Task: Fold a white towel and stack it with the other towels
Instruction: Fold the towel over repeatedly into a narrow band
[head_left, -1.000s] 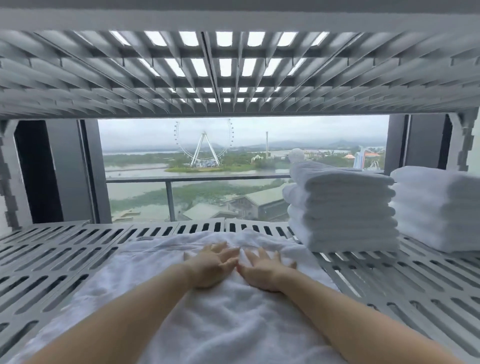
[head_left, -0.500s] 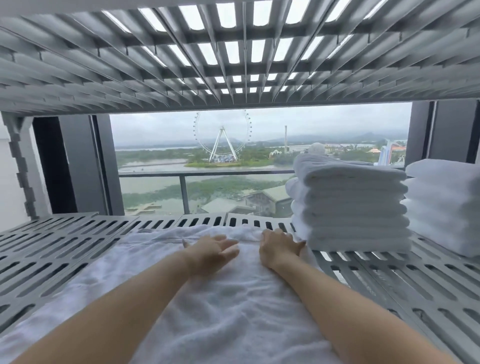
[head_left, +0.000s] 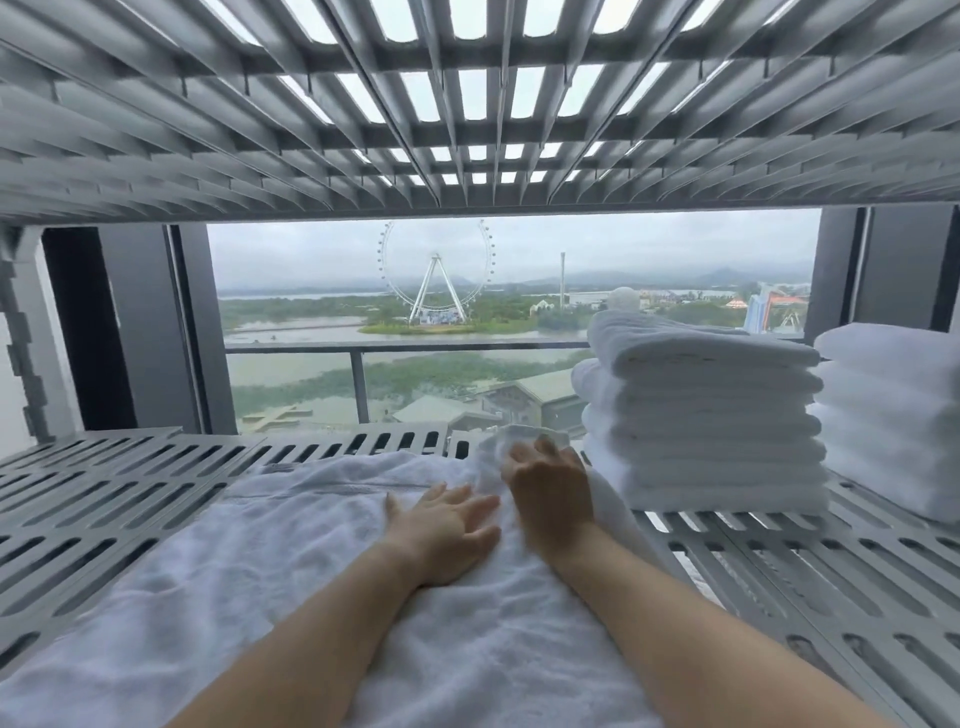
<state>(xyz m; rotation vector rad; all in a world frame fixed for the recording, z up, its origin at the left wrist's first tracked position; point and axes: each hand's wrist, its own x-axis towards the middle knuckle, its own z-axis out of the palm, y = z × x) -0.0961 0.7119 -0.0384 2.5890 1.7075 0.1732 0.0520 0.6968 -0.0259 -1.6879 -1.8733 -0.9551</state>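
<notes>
A white towel lies spread on the slatted grey shelf, reaching from the near edge to the shelf's middle. My left hand rests flat on it, fingers apart. Just to its right, my right hand grips the towel's far right corner, which is lifted off the shelf and blurred. A stack of several folded white towels stands right beside that hand. A second folded stack sits further right, cut by the frame edge.
Another slatted shelf hangs low overhead. Behind the shelf is a window with dark frames and a balcony rail. Bare slats show at the left and at the near right.
My right hand slid from beside the left hand to the towel's far right corner, closed on it and raised it. The left hand stayed flat. The camera tilted upward slightly.
</notes>
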